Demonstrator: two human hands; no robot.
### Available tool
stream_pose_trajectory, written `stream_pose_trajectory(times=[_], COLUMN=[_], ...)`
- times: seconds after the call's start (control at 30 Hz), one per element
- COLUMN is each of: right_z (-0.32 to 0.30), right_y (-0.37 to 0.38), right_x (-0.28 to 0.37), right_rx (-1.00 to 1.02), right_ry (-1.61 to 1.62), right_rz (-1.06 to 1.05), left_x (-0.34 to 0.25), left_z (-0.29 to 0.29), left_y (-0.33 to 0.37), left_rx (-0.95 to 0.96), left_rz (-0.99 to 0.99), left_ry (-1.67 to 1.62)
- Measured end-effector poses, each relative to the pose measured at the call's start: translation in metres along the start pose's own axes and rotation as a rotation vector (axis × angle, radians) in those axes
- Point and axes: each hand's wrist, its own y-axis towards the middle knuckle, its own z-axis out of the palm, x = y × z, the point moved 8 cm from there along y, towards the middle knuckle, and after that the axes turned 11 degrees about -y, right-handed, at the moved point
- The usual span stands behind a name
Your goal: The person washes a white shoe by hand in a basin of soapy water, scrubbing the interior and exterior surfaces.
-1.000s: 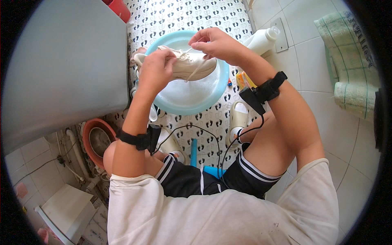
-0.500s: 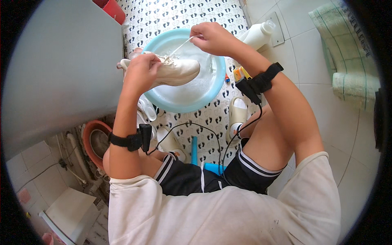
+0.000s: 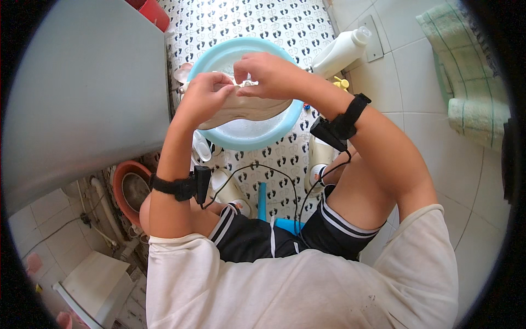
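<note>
A white lace-up sneaker (image 3: pixel 246 108) is held over a light blue basin (image 3: pixel 244 143) of sudsy water, with its side toward me. My left hand (image 3: pixel 207 97) is closed on the upper edge of the shoe near the laces, thumb and fingertips pinched together. Just to its right, my right hand (image 3: pixel 268 77) hovers at the lacing, its thumb and index finger apart. A bit of white shoelace (image 3: pixel 247 83) shows between that thumb and finger, not visibly gripped. The hands hide most of the lacing and the shoe's opening.
A white bottle (image 3: pixel 341 54) stands right of the basin, with a yellow object (image 3: pixel 341 83) close by. On the left are a grey panel (image 3: pixel 93 93), a terracotta-coloured pot (image 3: pixel 121 181) and a white brush-like item (image 3: pixel 201 147). A black cable (image 3: pixel 255 165) links my two wristbands.
My right hand has come down and left from the pulled-out lace to the lacing, and its fingers have parted. The left hand and shoe have shifted right and slightly down.
</note>
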Motion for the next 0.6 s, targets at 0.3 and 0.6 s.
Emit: stream_pose_trajectory(times=[0.3,0.6], right_z=[0.002,0.004], right_y=[-0.001,-0.009], right_x=[0.004,0.006], right_rx=[0.035,0.124], right_ry=[-0.207,-0.442], right_rz=[0.027,0.034], left_x=[-0.004,0.018], left_z=[0.0,-0.012], left_y=[-0.001,0.003], left_rx=[-0.096,-0.197], left_rz=[-0.024,0.009], left_ry=[0.06,0.127])
